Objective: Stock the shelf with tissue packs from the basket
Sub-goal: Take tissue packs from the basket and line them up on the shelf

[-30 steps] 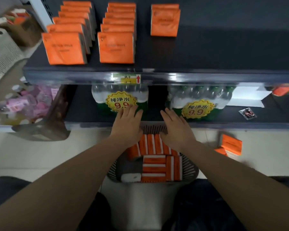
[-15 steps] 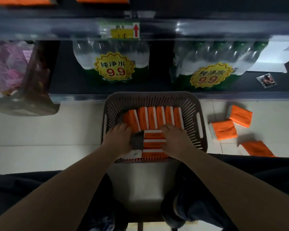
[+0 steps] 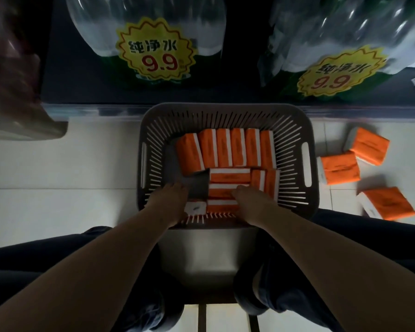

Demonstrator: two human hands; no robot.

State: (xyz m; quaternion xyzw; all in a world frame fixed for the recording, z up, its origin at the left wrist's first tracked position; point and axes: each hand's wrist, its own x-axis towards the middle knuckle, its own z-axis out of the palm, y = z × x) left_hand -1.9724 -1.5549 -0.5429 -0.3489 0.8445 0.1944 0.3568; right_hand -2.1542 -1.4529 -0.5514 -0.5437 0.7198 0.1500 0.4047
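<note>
A grey slatted basket (image 3: 307, 130) stands on the floor against the bottom shelf. It holds several orange tissue packs (image 3: 225, 147) on edge in a back row, with more stacked flat nearer me (image 3: 229, 176). My left hand (image 3: 168, 202) reaches down into the basket's near left corner, beside a white pack end (image 3: 195, 207); its fingertips are hidden. My right hand (image 3: 252, 203) lies over the right end of the near stack, fingers curled down onto a pack. The upper shelf with stocked packs is out of view.
Two shrink-wrapped bundles of water bottles (image 3: 153, 44) (image 3: 333, 56) with yellow 9.9 stickers fill the bottom shelf behind the basket. Three orange packs (image 3: 340, 170) lie on the tiled floor to the right. A bagged bundle (image 3: 15, 92) sits at left. My knees flank the basket.
The view has tilted down from the upper shelf to the basket. Both hands dropped from above the basket into its near end and now sit on either side of the near stack.
</note>
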